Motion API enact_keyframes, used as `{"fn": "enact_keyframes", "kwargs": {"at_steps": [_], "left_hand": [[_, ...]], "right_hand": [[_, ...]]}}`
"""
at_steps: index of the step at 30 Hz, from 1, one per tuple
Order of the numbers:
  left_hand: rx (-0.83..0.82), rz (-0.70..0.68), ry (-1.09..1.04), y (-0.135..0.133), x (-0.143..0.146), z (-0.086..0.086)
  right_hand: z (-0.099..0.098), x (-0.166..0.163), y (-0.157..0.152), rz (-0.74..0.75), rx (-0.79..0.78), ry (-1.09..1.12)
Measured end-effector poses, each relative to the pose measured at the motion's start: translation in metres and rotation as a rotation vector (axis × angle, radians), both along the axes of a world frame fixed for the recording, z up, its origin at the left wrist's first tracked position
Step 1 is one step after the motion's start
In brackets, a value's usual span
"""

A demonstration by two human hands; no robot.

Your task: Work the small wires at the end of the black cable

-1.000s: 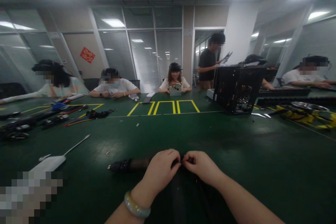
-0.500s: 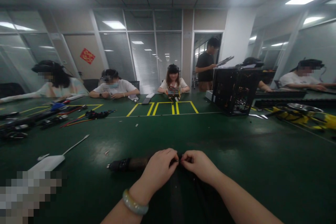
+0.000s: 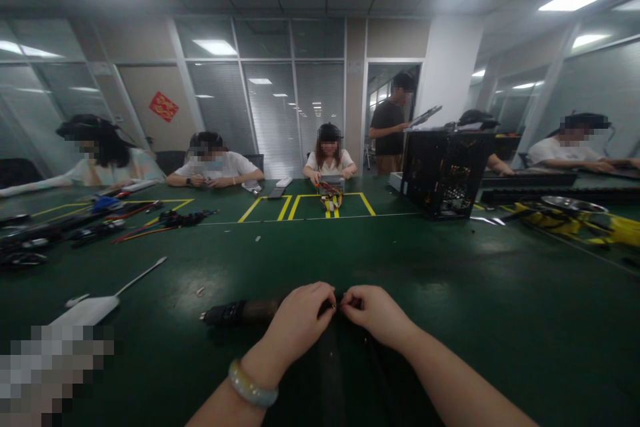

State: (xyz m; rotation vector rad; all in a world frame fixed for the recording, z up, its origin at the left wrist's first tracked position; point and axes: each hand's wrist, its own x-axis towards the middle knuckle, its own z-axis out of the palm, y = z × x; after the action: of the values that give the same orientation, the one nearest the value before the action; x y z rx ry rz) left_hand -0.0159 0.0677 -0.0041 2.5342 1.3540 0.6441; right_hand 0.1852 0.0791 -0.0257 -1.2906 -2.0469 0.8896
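My left hand [image 3: 300, 320], with a pale bangle [image 3: 253, 385] on its wrist, is closed in a pinch in front of me. Facing it, fingertip almost to fingertip, my right hand [image 3: 374, 315] is pinched as well. A tiny glint shows at the left fingertips, but what either hand holds is too small and dark to name. Beside and partly behind the left hand lies a dark cylindrical power screwdriver [image 3: 240, 313], its metal tip pointing left. Under my hands a long dark strip [image 3: 331, 373] runs toward me, faint against the green table.
A white power strip [image 3: 93, 310] with a cord lies at left, near a small scrap [image 3: 201, 291]. Cables and black parts [image 3: 183, 217] are heaped farther left. A black computer case [image 3: 445, 173] stands at back right, beside yellow-and-black parts [image 3: 565, 220]. Several co-workers are around the table.
My hands keep nearly the same pinched pose, tip to tip. The view has shifted slightly. Across the table, a co-worker's metal box with wires has been tilted or lowered.
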Motion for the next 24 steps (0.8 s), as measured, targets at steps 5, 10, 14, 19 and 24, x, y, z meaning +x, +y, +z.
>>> {"fn": "enact_keyframes", "kwargs": {"at_steps": [5, 10, 14, 19, 24], "left_hand": [[0.009, 0.019, -0.012, 0.0019, -0.0009, -0.0039], [0.015, -0.012, -0.002, 0.0024, 0.0006, -0.003], [0.023, -0.009, 0.012, 0.0012, 0.0015, -0.0013], [-0.009, 0.002, 0.022, 0.0015, 0.002, -0.0006], [-0.045, 0.009, -0.005, 0.0043, 0.0008, -0.0025]], "right_hand": [[0.0014, -0.0009, 0.0002, -0.009, 0.018, -0.007], [0.0026, -0.0005, -0.0008, -0.009, 0.047, -0.027], [0.0038, -0.0004, -0.001, -0.012, 0.108, -0.057], [0.0042, -0.0005, -0.0009, 0.01, 0.173, -0.094], [0.0029, -0.0001, -0.0007, 0.014, 0.185, -0.115]]}}
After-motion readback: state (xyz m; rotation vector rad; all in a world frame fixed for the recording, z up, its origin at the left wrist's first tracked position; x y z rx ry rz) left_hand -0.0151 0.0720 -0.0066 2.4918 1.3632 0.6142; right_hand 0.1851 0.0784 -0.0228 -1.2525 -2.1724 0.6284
